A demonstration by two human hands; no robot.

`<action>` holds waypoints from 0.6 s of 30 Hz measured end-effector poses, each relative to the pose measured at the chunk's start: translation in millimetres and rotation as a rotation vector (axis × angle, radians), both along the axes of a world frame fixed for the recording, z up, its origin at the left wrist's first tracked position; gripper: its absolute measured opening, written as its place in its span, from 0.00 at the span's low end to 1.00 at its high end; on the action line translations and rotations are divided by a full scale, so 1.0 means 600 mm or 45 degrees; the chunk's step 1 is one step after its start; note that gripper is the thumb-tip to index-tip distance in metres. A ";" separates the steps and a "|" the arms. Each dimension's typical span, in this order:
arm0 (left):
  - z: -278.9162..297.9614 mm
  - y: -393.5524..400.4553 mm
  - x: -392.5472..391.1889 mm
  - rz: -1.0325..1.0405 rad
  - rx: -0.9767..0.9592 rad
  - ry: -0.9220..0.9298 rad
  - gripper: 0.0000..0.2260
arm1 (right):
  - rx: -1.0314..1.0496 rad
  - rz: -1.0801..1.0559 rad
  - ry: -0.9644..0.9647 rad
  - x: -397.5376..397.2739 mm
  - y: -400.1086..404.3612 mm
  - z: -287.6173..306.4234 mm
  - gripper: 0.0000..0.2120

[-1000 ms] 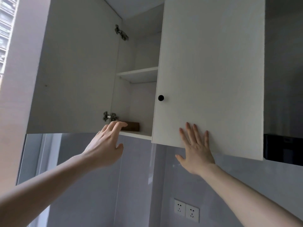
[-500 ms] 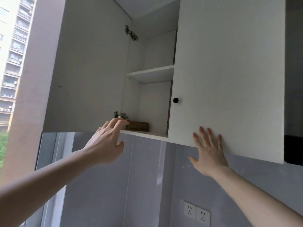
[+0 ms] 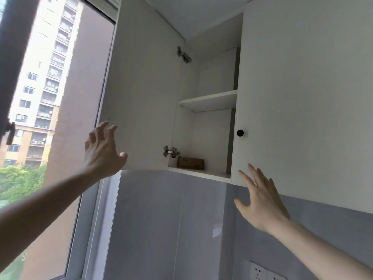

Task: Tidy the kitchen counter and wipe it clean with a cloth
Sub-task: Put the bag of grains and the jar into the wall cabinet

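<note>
A white wall cabinet (image 3: 210,81) hangs above, its left door (image 3: 145,87) swung open and its right door (image 3: 302,98), with a round black knob (image 3: 240,132), closed. On the bottom shelf (image 3: 199,173), at the left by the lower hinge (image 3: 170,152), sits a small brown box (image 3: 190,163); the middle shelf (image 3: 207,101) is above it. The left hand (image 3: 103,150) reaches up at the open door's lower outer edge, fingers spread and loosely bent, holding nothing. The right hand (image 3: 260,199) lies flat, fingers straight, at the closed door's bottom left corner. Left is a window (image 3: 40,98); low right, wall sockets (image 3: 262,272)
</note>
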State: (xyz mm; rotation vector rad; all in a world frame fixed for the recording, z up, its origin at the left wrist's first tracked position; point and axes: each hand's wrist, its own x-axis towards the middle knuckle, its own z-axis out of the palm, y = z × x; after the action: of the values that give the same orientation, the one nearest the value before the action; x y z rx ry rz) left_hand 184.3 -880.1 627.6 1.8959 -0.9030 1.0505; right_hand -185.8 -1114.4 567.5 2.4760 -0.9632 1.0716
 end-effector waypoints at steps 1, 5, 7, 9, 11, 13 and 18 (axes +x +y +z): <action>0.004 0.006 0.016 0.023 -0.007 0.068 0.43 | -0.008 0.055 -0.008 0.007 0.014 -0.001 0.38; 0.012 0.007 0.072 -0.021 0.007 0.410 0.45 | -0.040 0.238 -0.043 0.026 0.065 0.001 0.38; 0.016 0.000 0.092 -0.070 -0.010 0.593 0.43 | -0.073 0.284 -0.037 0.032 0.087 0.001 0.37; 0.018 -0.008 0.114 -0.109 -0.037 0.708 0.37 | -0.096 0.321 -0.028 0.034 0.103 0.001 0.37; 0.018 -0.019 0.129 -0.205 -0.028 0.786 0.31 | -0.118 0.349 -0.018 0.031 0.114 0.000 0.37; 0.012 -0.041 0.138 -0.308 0.076 0.834 0.32 | -0.140 0.367 -0.014 0.022 0.119 0.001 0.37; -0.002 -0.066 0.113 -0.072 0.031 0.666 0.38 | -0.191 0.383 -0.025 -0.004 0.124 -0.001 0.36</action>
State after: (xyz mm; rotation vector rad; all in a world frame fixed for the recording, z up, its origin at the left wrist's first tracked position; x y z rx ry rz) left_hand 251.9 -919.8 626.4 2.0126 -0.6581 0.4682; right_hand -188.2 -1039.9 566.9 2.5405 -0.5023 1.2096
